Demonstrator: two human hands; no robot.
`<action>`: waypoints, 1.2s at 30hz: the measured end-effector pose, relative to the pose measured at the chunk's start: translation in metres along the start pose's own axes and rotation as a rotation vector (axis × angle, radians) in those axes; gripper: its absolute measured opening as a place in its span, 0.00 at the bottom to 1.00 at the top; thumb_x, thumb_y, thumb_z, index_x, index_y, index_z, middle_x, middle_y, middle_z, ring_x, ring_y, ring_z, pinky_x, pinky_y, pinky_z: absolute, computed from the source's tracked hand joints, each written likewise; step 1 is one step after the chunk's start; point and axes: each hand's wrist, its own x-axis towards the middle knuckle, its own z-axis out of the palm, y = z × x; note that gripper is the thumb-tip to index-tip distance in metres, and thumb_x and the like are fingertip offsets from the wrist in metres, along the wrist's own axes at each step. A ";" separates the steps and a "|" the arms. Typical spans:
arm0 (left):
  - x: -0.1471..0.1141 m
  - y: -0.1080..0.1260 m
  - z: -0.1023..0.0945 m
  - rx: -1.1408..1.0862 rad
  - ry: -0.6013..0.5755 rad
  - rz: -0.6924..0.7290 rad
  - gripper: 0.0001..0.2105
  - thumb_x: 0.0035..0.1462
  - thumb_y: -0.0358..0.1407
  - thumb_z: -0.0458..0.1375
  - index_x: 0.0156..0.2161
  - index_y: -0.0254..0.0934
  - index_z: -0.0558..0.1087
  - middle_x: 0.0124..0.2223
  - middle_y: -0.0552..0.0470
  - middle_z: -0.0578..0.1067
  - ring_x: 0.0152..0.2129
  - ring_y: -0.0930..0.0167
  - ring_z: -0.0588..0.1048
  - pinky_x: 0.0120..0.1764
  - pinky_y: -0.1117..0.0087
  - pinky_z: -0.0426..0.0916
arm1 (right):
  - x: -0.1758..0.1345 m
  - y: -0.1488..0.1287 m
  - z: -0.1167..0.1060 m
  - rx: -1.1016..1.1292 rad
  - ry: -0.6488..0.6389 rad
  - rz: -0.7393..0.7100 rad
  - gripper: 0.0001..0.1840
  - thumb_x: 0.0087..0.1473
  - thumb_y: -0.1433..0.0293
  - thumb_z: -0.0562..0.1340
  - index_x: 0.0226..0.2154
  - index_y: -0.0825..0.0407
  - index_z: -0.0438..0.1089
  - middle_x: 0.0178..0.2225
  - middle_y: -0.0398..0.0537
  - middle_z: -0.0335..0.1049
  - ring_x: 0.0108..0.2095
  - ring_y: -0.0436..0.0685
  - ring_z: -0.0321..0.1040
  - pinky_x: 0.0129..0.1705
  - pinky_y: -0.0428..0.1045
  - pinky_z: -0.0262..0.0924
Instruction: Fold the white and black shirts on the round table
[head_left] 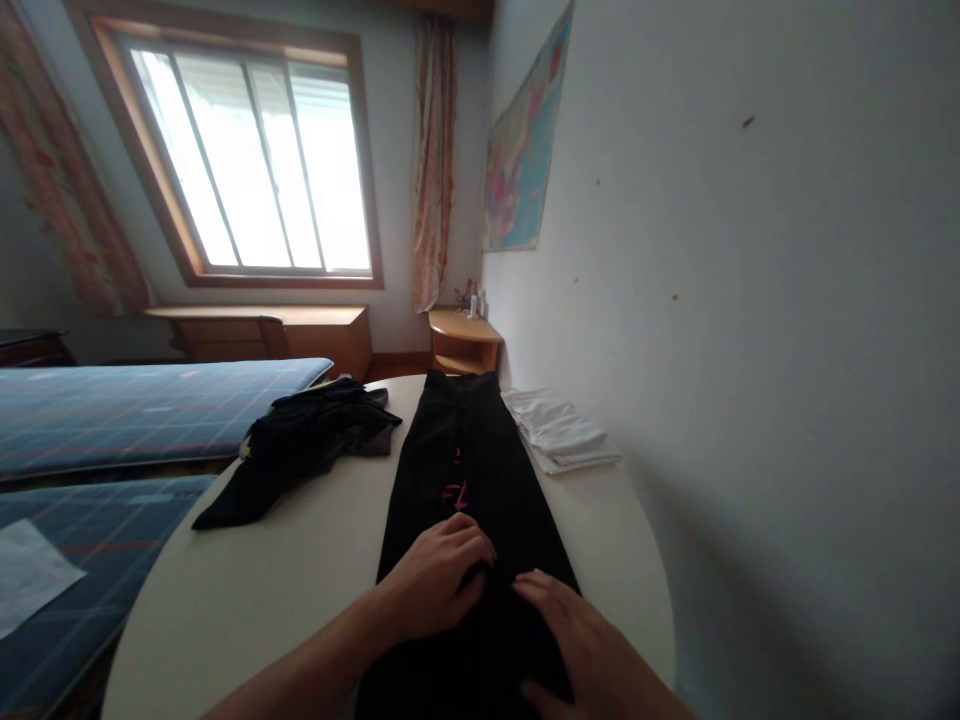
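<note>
A pair of black trousers (480, 450) lies lengthwise over the table, its waistband at the far end and pink lettering down the middle. My left hand (442, 575) rests on the fabric just below the lettering, fingers slightly bent and thumb apart, not gripping it. Over the trousers' right edge is my right hand (577, 635), with its fingers stretched out and the thumb spread. The near end of the trousers runs out of the picture between my forearms.
The round cream table (247, 610) also bears a crumpled heap of dark clothes (315, 435) at left and folded white cloth (562, 430) at right. Plaid mattresses (150, 415) lie to the left. A white wall (750, 400) stands close on the right.
</note>
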 end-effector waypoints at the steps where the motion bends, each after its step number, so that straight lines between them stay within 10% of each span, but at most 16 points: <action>1: 0.000 0.000 0.000 -0.003 -0.004 -0.013 0.11 0.55 0.27 0.54 0.42 0.40 0.71 0.44 0.52 0.76 0.46 0.67 0.69 0.51 0.66 0.65 | -0.003 0.001 0.001 -0.010 0.028 0.007 0.38 0.49 0.67 0.62 0.63 0.50 0.58 0.63 0.57 0.58 0.64 0.66 0.54 0.65 0.60 0.50; 10: -0.002 0.000 0.002 0.064 -0.162 0.216 0.21 0.53 0.28 0.59 0.52 0.46 0.71 0.54 0.53 0.73 0.53 0.64 0.67 0.57 0.61 0.60 | -0.021 -0.006 -0.020 -0.250 -0.065 0.022 0.37 0.34 0.82 0.54 0.49 0.46 0.68 0.47 0.50 0.72 0.47 0.61 0.70 0.46 0.50 0.65; 21: -0.002 0.017 0.014 0.054 -0.222 0.345 0.13 0.65 0.41 0.55 0.53 0.47 0.73 0.57 0.52 0.73 0.55 0.65 0.69 0.60 0.61 0.59 | -0.025 -0.029 -0.068 -0.279 -0.304 0.206 0.08 0.39 0.76 0.62 0.25 0.48 0.72 0.27 0.42 0.74 0.26 0.53 0.69 0.24 0.45 0.48; 36: -0.005 -0.007 -0.019 0.051 -0.138 0.143 0.16 0.49 0.23 0.53 0.40 0.42 0.75 0.43 0.55 0.78 0.41 0.70 0.75 0.47 0.70 0.68 | 0.094 0.005 -0.058 -0.312 -0.110 0.025 0.09 0.56 0.66 0.58 0.35 0.49 0.75 0.35 0.49 0.78 0.36 0.58 0.74 0.34 0.48 0.56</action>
